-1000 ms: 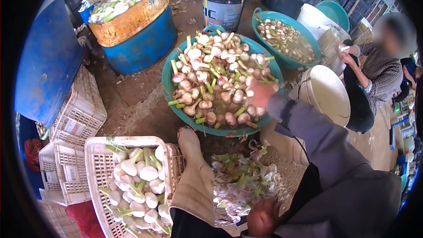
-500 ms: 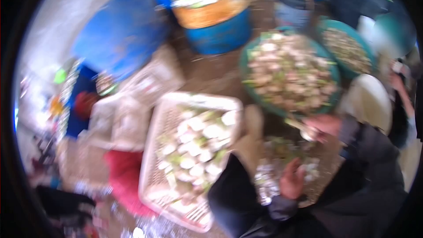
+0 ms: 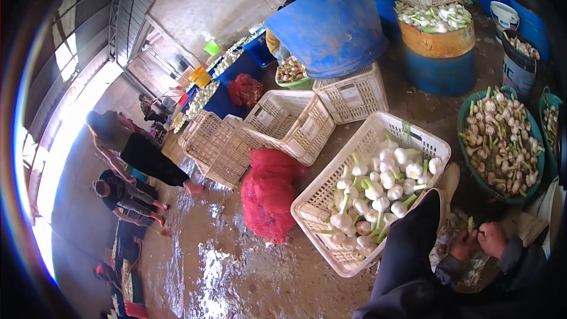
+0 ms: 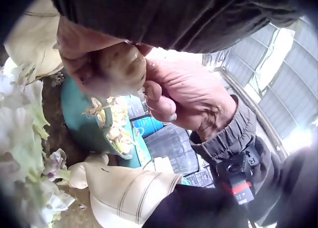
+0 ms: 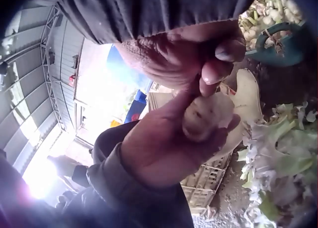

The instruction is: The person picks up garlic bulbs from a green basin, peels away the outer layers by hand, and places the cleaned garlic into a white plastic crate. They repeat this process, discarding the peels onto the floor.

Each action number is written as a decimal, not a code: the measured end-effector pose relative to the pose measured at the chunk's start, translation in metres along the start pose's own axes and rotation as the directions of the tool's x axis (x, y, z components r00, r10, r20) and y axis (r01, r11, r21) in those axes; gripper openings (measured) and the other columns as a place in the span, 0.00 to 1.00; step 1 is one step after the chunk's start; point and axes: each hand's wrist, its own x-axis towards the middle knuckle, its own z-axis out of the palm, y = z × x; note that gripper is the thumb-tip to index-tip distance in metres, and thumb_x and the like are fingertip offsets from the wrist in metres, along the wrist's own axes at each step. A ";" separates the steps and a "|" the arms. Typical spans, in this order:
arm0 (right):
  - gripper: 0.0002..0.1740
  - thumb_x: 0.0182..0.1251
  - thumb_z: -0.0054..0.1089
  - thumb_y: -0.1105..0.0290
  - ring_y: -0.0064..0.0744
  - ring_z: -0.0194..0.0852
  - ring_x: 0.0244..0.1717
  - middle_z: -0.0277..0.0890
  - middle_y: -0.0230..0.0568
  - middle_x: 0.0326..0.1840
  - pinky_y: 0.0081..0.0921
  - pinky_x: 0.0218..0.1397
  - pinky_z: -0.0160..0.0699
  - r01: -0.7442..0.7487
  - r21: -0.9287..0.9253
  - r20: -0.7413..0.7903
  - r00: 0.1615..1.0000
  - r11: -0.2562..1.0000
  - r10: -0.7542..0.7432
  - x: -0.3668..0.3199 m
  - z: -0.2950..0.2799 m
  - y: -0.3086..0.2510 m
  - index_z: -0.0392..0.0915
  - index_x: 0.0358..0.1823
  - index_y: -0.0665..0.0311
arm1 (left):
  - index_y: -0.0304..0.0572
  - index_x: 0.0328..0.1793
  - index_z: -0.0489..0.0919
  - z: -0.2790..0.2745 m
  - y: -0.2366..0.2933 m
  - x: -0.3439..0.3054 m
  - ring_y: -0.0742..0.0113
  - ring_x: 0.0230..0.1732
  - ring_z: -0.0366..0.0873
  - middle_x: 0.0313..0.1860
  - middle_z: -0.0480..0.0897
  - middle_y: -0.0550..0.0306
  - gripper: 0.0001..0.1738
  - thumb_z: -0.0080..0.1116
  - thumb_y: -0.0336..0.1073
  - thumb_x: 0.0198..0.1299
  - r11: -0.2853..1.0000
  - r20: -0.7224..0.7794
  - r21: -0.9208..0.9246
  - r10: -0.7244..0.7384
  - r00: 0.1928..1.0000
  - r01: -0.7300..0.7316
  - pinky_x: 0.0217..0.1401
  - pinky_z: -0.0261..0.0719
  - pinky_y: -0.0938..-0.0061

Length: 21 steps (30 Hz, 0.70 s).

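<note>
My left hand [image 3: 462, 246] holds a pale garlic bulb [image 5: 202, 114] in its curled fingers, down by my boot [image 4: 124, 188]. The bulb's green stem [image 3: 471, 223] points up between the hands in the head view. Against the bulb's upper side, my right hand [image 3: 492, 240] has its fingers curled, pinching at its surface; the left wrist view shows the right fingertips [image 4: 161, 106] right at the bulb. Under the hands lies a heap of peeled skins and leaves [image 5: 278, 163]. Beside my leg stands a white crate [image 3: 307, 210] of clean garlic bulbs [image 3: 381, 192].
A green tub [image 3: 462, 142] of unpeeled garlic stands at the right. Left of the crate lie a red mesh sack [image 3: 269, 195] and several white crates [image 3: 289, 124]. Blue drums [image 3: 440, 68] stand behind. People [image 3: 136, 147] are at the far left on wet floor.
My right hand has left the green tub with a stemmed garlic bulb and brought it down to my left hand, which now holds it. The head view has swung left.
</note>
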 end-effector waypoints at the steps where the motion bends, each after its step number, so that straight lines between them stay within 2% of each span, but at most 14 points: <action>1: 0.10 0.54 0.54 0.71 0.56 0.71 0.22 0.69 0.55 0.17 0.44 0.25 0.69 0.063 -0.001 -0.021 0.998 0.998 -0.063 0.000 0.000 0.001 0.71 0.18 0.68 | 0.33 0.53 0.75 0.001 0.002 -0.002 0.64 0.43 0.77 0.42 0.81 0.47 0.24 0.52 0.49 0.65 1.000 0.000 -0.001 0.003 1.000 -0.003 0.48 0.73 0.69; 3: 0.11 0.55 0.54 0.71 0.52 0.72 0.19 0.70 0.53 0.15 0.41 0.22 0.70 0.130 -0.006 -0.041 0.991 0.992 -0.130 -0.001 -0.004 0.000 0.70 0.17 0.69 | 0.32 0.53 0.76 0.001 0.004 -0.005 0.60 0.43 0.78 0.41 0.81 0.43 0.27 0.50 0.52 0.65 0.996 -0.041 0.086 0.010 0.999 -0.007 0.47 0.73 0.66; 4: 0.12 0.57 0.54 0.71 0.43 0.71 0.16 0.69 0.47 0.12 0.36 0.20 0.70 -0.115 0.263 0.124 0.989 0.958 0.085 -0.001 -0.012 -0.006 0.70 0.17 0.69 | 0.32 0.53 0.76 0.002 0.001 -0.004 0.60 0.43 0.78 0.41 0.81 0.43 0.27 0.50 0.52 0.65 0.996 -0.043 0.084 0.012 0.999 -0.009 0.47 0.73 0.66; 5: 0.13 0.59 0.55 0.71 0.33 0.71 0.13 0.68 0.42 0.10 0.31 0.17 0.69 -0.379 0.462 0.333 0.912 0.801 0.240 -0.001 -0.020 -0.010 0.70 0.17 0.69 | 0.31 0.52 0.76 0.002 -0.002 -0.002 0.58 0.43 0.78 0.40 0.81 0.41 0.28 0.49 0.53 0.65 0.995 -0.029 0.090 0.044 0.999 -0.041 0.48 0.73 0.65; 6: 0.13 0.59 0.55 0.71 0.33 0.71 0.13 0.68 0.42 0.10 0.31 0.17 0.69 -0.379 0.461 0.333 0.912 0.802 0.240 0.000 -0.026 -0.014 0.70 0.17 0.69 | 0.31 0.52 0.76 0.002 -0.006 -0.001 0.56 0.43 0.78 0.39 0.81 0.40 0.29 0.47 0.55 0.66 0.993 -0.014 0.096 0.075 0.997 -0.073 0.49 0.72 0.65; 8: 0.13 0.63 0.54 0.71 0.19 0.67 0.13 0.67 0.34 0.12 0.20 0.16 0.67 -0.433 0.486 0.426 0.876 0.759 0.226 0.000 -0.034 -0.019 0.72 0.21 0.67 | 0.31 0.51 0.76 0.002 -0.007 0.000 0.56 0.43 0.78 0.38 0.81 0.39 0.30 0.45 0.56 0.66 0.996 0.021 0.073 0.056 0.998 -0.057 0.48 0.72 0.65; 10: 0.11 0.64 0.52 0.72 0.21 0.65 0.13 0.68 0.34 0.13 0.21 0.15 0.66 -0.503 0.538 0.473 0.844 0.677 0.251 0.000 -0.033 -0.014 0.72 0.23 0.66 | 0.32 0.51 0.76 0.003 -0.008 0.000 0.56 0.42 0.78 0.38 0.81 0.39 0.30 0.44 0.56 0.67 0.997 0.057 0.056 0.040 0.998 -0.043 0.47 0.72 0.64; 11: 0.09 0.65 0.50 0.72 0.22 0.63 0.12 0.68 0.34 0.15 0.22 0.15 0.64 -0.568 0.578 0.524 0.809 0.585 0.267 0.000 -0.033 -0.010 0.72 0.26 0.64 | 0.32 0.49 0.76 0.005 -0.009 -0.001 0.58 0.40 0.77 0.36 0.80 0.41 0.29 0.43 0.55 0.68 0.993 0.018 0.025 0.113 0.993 -0.113 0.45 0.72 0.65; 12: 0.09 0.65 0.50 0.72 0.22 0.63 0.12 0.68 0.34 0.15 0.22 0.15 0.64 -0.566 0.580 0.521 0.811 0.586 0.266 0.001 -0.032 -0.004 0.72 0.26 0.64 | 0.33 0.48 0.76 0.006 -0.009 -0.001 0.61 0.38 0.76 0.34 0.80 0.44 0.28 0.43 0.55 0.68 0.983 -0.023 -0.003 0.183 0.983 -0.184 0.43 0.72 0.66; 14: 0.08 0.67 0.50 0.71 0.23 0.58 0.12 0.67 0.33 0.17 0.24 0.15 0.60 -0.706 0.705 0.679 0.701 0.076 0.219 0.002 -0.030 0.007 0.70 0.28 0.62 | 0.33 0.47 0.76 0.011 -0.014 -0.002 0.63 0.36 0.73 0.32 0.78 0.46 0.26 0.44 0.53 0.68 0.965 -0.002 -0.038 0.259 0.966 -0.259 0.41 0.71 0.66; 16: 0.08 0.67 0.51 0.69 0.23 0.57 0.12 0.65 0.32 0.17 0.25 0.15 0.59 -0.709 0.705 0.693 0.688 -0.001 0.217 0.005 -0.033 0.014 0.69 0.28 0.61 | 0.33 0.46 0.76 0.014 -0.012 -0.004 0.66 0.33 0.71 0.30 0.77 0.48 0.25 0.44 0.52 0.69 0.941 0.017 -0.075 0.332 0.943 -0.330 0.39 0.71 0.67; 18: 0.09 0.67 0.51 0.68 0.23 0.55 0.12 0.63 0.32 0.17 0.25 0.15 0.57 -0.708 0.702 0.706 0.675 -0.079 0.214 0.007 -0.038 0.020 0.68 0.28 0.59 | 0.33 0.46 0.75 0.011 0.000 -0.010 0.69 0.33 0.67 0.29 0.74 0.51 0.22 0.46 0.49 0.69 0.968 0.100 0.009 0.250 0.963 -0.252 0.38 0.70 0.69; 20: 0.09 0.67 0.53 0.66 0.23 0.56 0.12 0.63 0.31 0.17 0.24 0.16 0.58 -0.666 0.718 0.696 0.696 -0.202 0.176 0.009 -0.045 0.023 0.69 0.28 0.57 | 0.32 0.49 0.74 0.013 -0.005 -0.009 0.69 0.35 0.70 0.32 0.77 0.49 0.23 0.52 0.50 0.66 0.962 0.114 0.018 0.270 0.956 -0.274 0.41 0.71 0.69; 21: 0.09 0.66 0.54 0.65 0.23 0.56 0.11 0.63 0.30 0.16 0.23 0.15 0.57 -0.648 0.739 0.674 0.711 -0.183 0.203 0.009 -0.049 0.023 0.68 0.27 0.55 | 0.31 0.50 0.74 0.015 -0.007 -0.010 0.69 0.37 0.71 0.34 0.79 0.49 0.25 0.55 0.50 0.63 0.947 0.109 0.071 0.305 0.946 -0.314 0.44 0.72 0.70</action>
